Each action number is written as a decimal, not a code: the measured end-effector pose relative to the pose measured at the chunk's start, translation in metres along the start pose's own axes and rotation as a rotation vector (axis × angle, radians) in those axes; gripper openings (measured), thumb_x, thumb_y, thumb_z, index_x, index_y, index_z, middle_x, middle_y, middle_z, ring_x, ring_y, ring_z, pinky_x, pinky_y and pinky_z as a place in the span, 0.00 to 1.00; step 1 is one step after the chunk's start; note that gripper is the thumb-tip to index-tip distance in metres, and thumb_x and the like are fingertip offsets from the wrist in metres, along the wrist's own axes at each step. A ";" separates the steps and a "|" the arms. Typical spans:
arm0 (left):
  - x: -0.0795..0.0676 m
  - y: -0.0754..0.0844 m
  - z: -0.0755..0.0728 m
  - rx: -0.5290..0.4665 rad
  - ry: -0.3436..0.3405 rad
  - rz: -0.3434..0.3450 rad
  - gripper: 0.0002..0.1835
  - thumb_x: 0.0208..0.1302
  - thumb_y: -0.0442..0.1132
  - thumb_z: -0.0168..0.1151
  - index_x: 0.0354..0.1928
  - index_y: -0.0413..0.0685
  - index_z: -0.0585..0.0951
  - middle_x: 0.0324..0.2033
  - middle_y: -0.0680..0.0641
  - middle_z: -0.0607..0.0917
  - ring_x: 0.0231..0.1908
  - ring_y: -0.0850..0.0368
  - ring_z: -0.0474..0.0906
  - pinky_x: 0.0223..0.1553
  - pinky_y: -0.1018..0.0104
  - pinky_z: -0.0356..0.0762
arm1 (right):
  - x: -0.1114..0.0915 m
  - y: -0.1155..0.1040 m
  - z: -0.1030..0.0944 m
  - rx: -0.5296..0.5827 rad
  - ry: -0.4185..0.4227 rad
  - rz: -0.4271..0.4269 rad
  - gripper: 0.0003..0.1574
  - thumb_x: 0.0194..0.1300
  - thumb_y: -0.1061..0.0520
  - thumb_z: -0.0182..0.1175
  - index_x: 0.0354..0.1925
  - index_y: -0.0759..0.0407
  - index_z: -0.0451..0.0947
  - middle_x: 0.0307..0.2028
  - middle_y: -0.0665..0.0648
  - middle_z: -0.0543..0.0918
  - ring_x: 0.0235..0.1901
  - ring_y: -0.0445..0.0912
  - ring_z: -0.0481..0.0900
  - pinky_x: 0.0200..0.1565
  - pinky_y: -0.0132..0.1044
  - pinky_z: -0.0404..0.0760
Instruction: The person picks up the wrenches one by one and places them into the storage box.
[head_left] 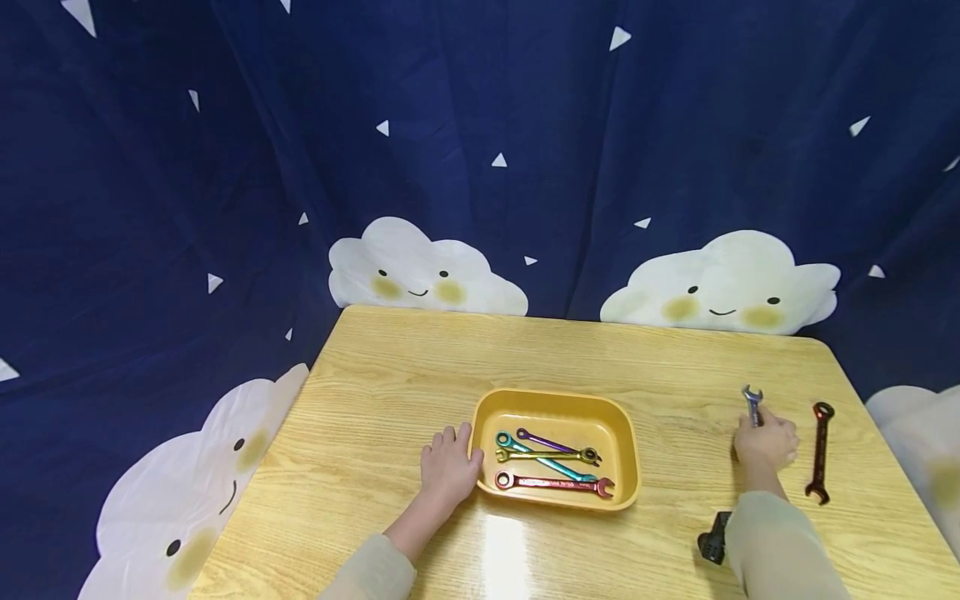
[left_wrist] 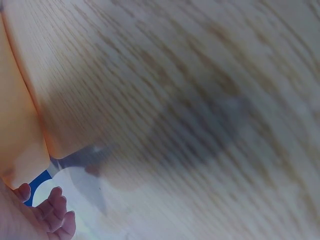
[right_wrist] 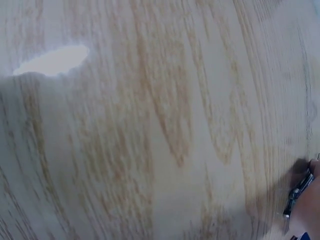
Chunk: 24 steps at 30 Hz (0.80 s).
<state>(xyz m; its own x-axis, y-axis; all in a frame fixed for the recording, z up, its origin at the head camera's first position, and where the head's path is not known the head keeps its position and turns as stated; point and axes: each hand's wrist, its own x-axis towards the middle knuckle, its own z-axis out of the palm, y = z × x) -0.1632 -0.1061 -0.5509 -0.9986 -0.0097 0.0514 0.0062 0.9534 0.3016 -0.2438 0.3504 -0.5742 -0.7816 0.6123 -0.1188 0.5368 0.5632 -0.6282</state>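
My right hand (head_left: pixel 765 439) grips a small silver combination wrench (head_left: pixel 752 398), its open end pointing away from me. In the right wrist view part of that wrench (right_wrist: pixel 298 194) shows at the right edge by the hand. At the left side of a yellow plastic tray (head_left: pixel 553 395), my left hand (head_left: pixel 450 467) rests with its fingers near the rim; the left wrist view shows them loosely bent. Inside the tray lie a red wrench (head_left: pixel 555 482), a gold wrench (head_left: pixel 543 455), a teal wrench (head_left: pixel 558 469) and a purple wrench (head_left: pixel 546 440), some crossing each other.
A dark red wrench (head_left: pixel 821 454) lies on the wooden table (head_left: pixel 405 350) to the right of my right hand. The black wrist camera (head_left: pixel 715 537) sits beside my right sleeve. Behind the table hangs a dark blue curtain (head_left: pixel 450 100) with clouds.
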 end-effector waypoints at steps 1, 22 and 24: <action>0.000 0.000 0.000 0.001 -0.001 0.000 0.21 0.60 0.50 0.45 0.53 0.50 0.69 0.37 0.44 0.73 0.39 0.47 0.69 0.37 0.53 0.65 | 0.000 0.000 0.000 -0.003 -0.004 0.005 0.31 0.69 0.51 0.40 0.67 0.61 0.54 0.60 0.75 0.53 0.59 0.69 0.50 0.56 0.59 0.50; -0.001 0.000 -0.001 -0.005 -0.001 0.001 0.20 0.59 0.50 0.46 0.52 0.50 0.69 0.35 0.44 0.73 0.37 0.48 0.69 0.35 0.54 0.65 | 0.003 -0.002 0.002 -0.093 -0.043 0.038 0.30 0.69 0.55 0.34 0.67 0.61 0.54 0.57 0.78 0.55 0.57 0.70 0.53 0.54 0.60 0.54; -0.001 0.000 -0.001 -0.008 0.002 0.002 0.20 0.59 0.50 0.46 0.51 0.50 0.69 0.35 0.44 0.73 0.36 0.48 0.69 0.35 0.54 0.65 | 0.003 -0.003 0.002 -0.097 -0.042 0.042 0.30 0.69 0.55 0.34 0.67 0.61 0.54 0.57 0.78 0.56 0.57 0.70 0.53 0.53 0.59 0.54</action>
<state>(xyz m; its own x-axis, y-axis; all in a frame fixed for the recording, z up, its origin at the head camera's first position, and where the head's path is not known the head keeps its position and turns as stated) -0.1623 -0.1060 -0.5501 -0.9985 -0.0086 0.0534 0.0084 0.9511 0.3088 -0.2484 0.3492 -0.5738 -0.7694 0.6137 -0.1771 0.5959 0.5898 -0.5450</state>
